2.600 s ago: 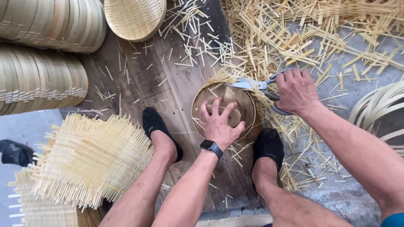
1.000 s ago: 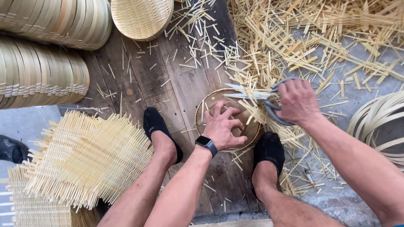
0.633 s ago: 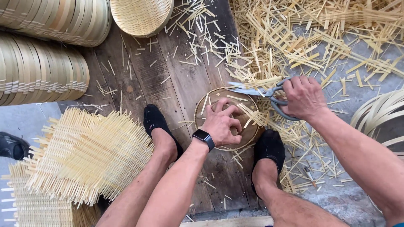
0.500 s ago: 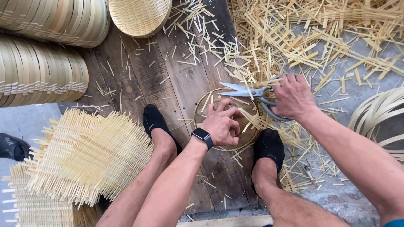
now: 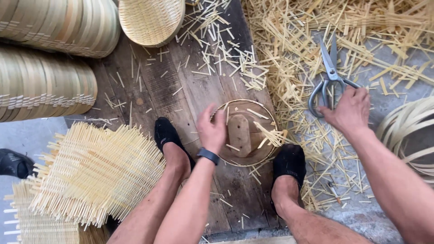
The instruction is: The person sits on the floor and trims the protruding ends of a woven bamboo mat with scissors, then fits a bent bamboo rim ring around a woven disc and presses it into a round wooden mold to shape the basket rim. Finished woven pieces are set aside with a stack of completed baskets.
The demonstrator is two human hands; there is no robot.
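A round bamboo tray (image 5: 266, 153) with a wooden block (image 5: 239, 133) at its centre lies on a dark wooden board (image 5: 176, 86) between my two black shoes. My left hand (image 5: 211, 129), with a dark watch at the wrist, grips the tray's left rim. A few uncut strips (image 5: 272, 134) stick out on the tray's right side. Grey metal scissors (image 5: 330, 68) lie on the bamboo offcuts to the right, blades pointing away from me. My right hand (image 5: 349, 110) is at their handle loops, fingers curled on them.
Stacks of bamboo hoops (image 5: 58, 27) fill the upper left, with a woven basket (image 5: 151, 20) beside them. Untrimmed woven mats (image 5: 95, 171) lie at the left, coiled bamboo bands (image 5: 407, 135) at the right. Offcuts (image 5: 294, 40) litter the ground. Another black shoe (image 5: 13, 162) shows at the far left.
My right hand has carried the scissors away from the tray's rim to the right, down onto the offcuts. My left hand has shifted to the tray's left rim.
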